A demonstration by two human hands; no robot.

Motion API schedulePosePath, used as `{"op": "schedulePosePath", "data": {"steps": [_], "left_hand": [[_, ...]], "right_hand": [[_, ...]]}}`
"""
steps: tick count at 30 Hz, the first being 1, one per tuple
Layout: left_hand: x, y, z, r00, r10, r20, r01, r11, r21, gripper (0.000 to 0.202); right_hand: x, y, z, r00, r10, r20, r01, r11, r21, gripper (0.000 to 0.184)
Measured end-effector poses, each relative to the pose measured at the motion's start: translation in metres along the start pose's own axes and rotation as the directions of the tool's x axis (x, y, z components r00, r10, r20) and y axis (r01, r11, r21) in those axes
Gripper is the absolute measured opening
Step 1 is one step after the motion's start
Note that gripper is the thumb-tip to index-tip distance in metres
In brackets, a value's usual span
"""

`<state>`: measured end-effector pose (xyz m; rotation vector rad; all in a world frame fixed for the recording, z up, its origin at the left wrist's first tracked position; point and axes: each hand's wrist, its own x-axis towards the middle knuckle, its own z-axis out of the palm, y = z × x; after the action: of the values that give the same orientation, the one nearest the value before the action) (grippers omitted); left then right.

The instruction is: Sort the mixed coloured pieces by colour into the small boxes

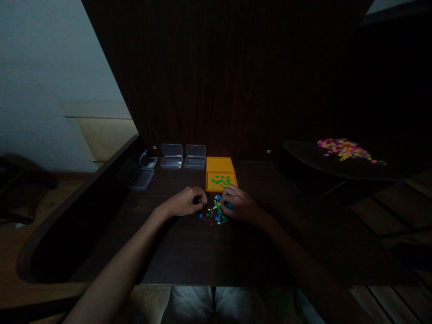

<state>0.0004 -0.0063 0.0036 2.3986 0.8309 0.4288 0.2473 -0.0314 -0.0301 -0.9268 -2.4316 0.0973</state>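
A loose pile of tiny toy building bricks (217, 218), mostly blue, green, white and yellow, lies on the dark table. My left hand (185, 201) rests at the pile's left side, its fingers curled in towards the thumb; anything between the tips is too small to make out. Over the right side of the pile, my right hand (240, 205) has its fingers bent down among the bricks, and what they pinch is hidden. Just beyond the pile stands an open yellow box (219, 164) with several green bricks (221, 182) in its tray, close to my right fingers.
Open clear plastic cases (172, 162), (195, 162) stand along the back panel, left of the yellow box. Another open clear case (141, 178) and a small one (148, 161) sit further left. Colourful small pieces (346, 149) are heaped on a dark shelf (303, 155) at right.
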Motion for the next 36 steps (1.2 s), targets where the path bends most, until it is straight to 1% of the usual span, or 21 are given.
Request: {"op": "schedulePosePath", "data": {"steps": [3,8,10,16,21,26,32,36], "left_hand": [[-0.001,0.003,-0.002,1.0,-0.009,0.016,0.01,0.999,-0.039,0.011],[-0.001,0.008,-0.002,0.992,0.097,0.084,-0.094,0.995,-0.041,0.015],[-0.001,0.009,-0.001,0.987,0.121,0.107,-0.117,0.992,-0.039,0.018],[-0.001,0.014,0.002,0.98,0.12,0.159,-0.117,0.993,-0.029,0.018],[-0.002,0.015,0.001,0.971,0.138,0.197,-0.141,0.99,0.0,0.021],[-0.003,0.015,-0.001,0.966,0.154,0.206,-0.168,0.984,0.053,0.024],[-0.003,0.019,-0.003,0.971,0.142,0.192,-0.163,0.982,0.097,0.02],[-0.004,0.019,-0.003,0.97,0.162,0.184,-0.183,0.977,0.108,0.017]], "right_hand": [[0.0,0.001,-0.002,1.0,0.011,0.019,-0.011,1.0,0.007,0.004],[0.0,0.001,-0.007,0.999,0.009,0.048,-0.01,1.0,0.026,0.006],[0.0,0.0,-0.008,0.998,0.016,0.059,-0.018,1.0,0.025,0.007],[-0.002,0.002,-0.007,0.998,0.012,0.065,-0.014,0.999,0.029,0.011],[-0.002,0.003,-0.009,0.995,0.02,0.102,-0.024,0.999,0.042,0.012],[-0.002,0.002,-0.011,0.994,0.028,0.102,-0.034,0.998,0.057,0.012],[-0.002,0.004,-0.009,0.994,0.027,0.11,-0.036,0.996,0.079,0.012],[-0.004,0.007,-0.008,0.995,0.028,0.095,-0.038,0.994,0.104,0.014]]}}
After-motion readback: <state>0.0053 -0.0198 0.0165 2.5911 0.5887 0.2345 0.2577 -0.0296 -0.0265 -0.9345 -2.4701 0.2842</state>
